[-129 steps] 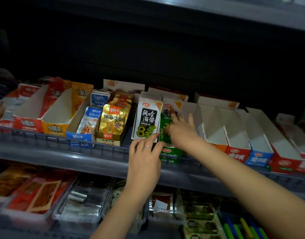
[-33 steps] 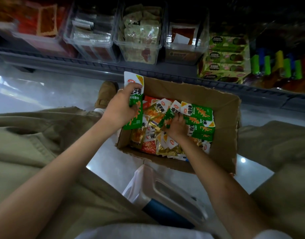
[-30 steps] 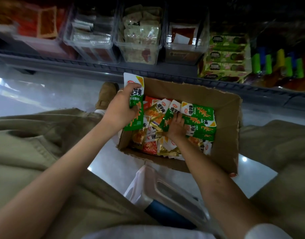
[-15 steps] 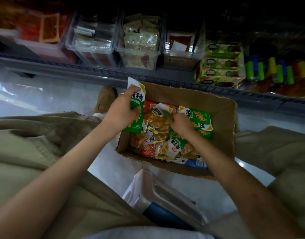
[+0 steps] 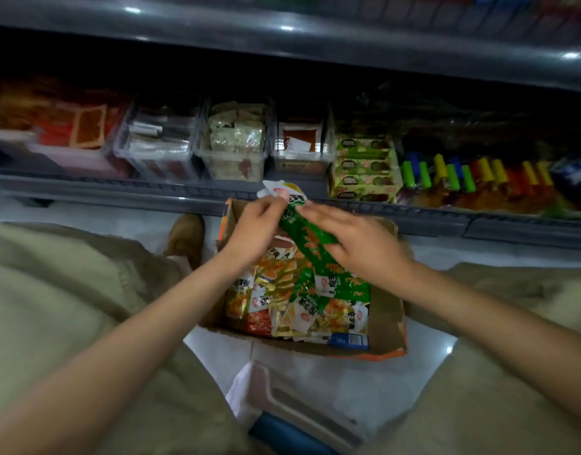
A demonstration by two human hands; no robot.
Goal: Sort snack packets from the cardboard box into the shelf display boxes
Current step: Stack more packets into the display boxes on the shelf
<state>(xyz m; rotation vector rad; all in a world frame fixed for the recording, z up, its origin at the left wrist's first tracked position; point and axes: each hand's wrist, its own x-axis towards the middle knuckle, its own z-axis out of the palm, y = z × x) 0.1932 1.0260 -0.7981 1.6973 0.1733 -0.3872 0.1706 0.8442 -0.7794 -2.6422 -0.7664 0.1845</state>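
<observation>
A cardboard box stands on the floor between my knees, filled with several green, yellow and red snack packets. My left hand grips a small stack of green and white packets above the box's far edge. My right hand lies against that stack from the right, fingers stretched along a green packet that it brings to the stack. The frame is blurred by motion, so the right hand's exact hold is unclear.
Beyond the box runs a low grey shelf with clear plastic bins of snacks, green packs and coloured tubes. A white and blue stool sits in front of the box. My shoe is to its left.
Earlier I was at the upper shelf's display boxes. Since half a second ago my right hand has lifted a green packet out of the box and brought it against the stack in my left hand.
</observation>
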